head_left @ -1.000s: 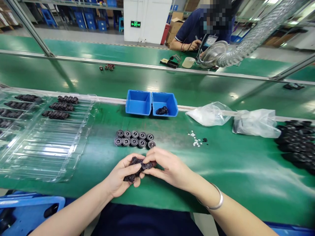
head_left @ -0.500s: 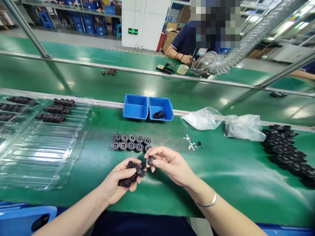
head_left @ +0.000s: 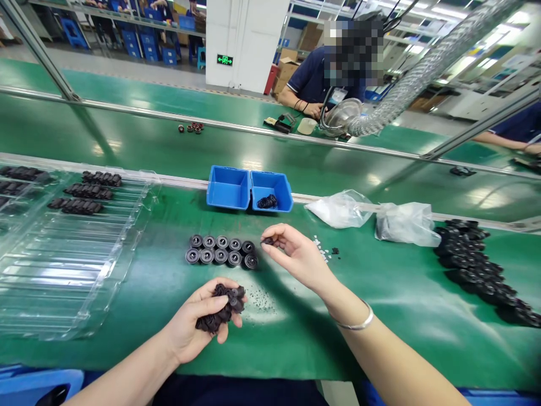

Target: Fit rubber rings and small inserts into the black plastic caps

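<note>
A bunch of small black plastic parts (head_left: 220, 310) fills my left hand (head_left: 196, 316), whose fingers are wrapped round it just above the green table. My right hand (head_left: 296, 256) pinches one small black part (head_left: 267, 241) between thumb and fingertips. That part is just right of two rows of round black cylindrical pieces (head_left: 221, 249), apart from them. The cylinders stand upright with round openings facing up. Dark specks (head_left: 262, 300) are scattered on the table between my hands. Right of my right hand lie small white bits (head_left: 322, 248) and a few black bits (head_left: 335, 251).
Two blue bins (head_left: 229, 188) stand at the back; the right one holds black rings (head_left: 267, 201). Clear plastic trays (head_left: 88, 270) with black parts lie left. Two plastic bags (head_left: 340, 208) and a pile of black parts (head_left: 477, 265) are right. A co-worker (head_left: 306, 79) sits beyond the metal rail.
My right hand has moved up and away from my left hand with the small black part. The left hand keeps its bunch. The view has shifted slightly.
</note>
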The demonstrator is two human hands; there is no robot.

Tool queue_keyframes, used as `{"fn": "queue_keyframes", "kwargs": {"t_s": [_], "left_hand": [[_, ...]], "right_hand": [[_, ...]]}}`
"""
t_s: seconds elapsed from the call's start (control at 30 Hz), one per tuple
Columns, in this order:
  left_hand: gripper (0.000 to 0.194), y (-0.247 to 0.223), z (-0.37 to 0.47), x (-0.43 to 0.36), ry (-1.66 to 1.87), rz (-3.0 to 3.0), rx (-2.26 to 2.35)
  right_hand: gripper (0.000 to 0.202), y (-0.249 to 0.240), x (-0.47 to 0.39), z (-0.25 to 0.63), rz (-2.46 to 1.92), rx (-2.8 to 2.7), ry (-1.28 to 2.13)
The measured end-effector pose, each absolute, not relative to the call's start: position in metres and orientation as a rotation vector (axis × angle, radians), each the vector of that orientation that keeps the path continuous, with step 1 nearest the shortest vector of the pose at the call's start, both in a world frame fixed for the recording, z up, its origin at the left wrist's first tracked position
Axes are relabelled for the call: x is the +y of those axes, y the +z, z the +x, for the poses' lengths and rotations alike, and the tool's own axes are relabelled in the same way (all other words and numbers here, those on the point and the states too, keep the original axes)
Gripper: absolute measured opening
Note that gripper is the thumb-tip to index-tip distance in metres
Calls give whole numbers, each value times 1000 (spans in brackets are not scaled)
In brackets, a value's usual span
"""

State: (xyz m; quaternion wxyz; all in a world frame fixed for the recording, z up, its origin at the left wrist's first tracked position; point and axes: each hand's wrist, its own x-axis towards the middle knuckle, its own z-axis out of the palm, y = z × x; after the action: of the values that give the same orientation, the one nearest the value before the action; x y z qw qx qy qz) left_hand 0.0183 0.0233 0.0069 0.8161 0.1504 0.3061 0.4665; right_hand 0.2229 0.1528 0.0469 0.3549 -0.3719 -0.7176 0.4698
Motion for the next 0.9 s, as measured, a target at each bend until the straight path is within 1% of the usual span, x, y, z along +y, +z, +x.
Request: {"fn": "queue_keyframes", "kwargs": {"t_s": [0.1,0.23,0.67,0.77,0.9], "left_hand": [[24,6,19,24,1005,314,655],[24,7,19,24,1018,294,657],[25,6,20,25,1010,266,640],[25,6,19,25,1012,261,639],[25,5,19,25,1020,258,635]], "right_hand": [[19,41,164,221,-951,-2206,965],[22,36,166,212,-860,-2389,857],[22,32,172,209,-834,-2465,781],[28,40,170,214,-835,-2450,793],[40,50,160,227,-961,-2349,817]]}}
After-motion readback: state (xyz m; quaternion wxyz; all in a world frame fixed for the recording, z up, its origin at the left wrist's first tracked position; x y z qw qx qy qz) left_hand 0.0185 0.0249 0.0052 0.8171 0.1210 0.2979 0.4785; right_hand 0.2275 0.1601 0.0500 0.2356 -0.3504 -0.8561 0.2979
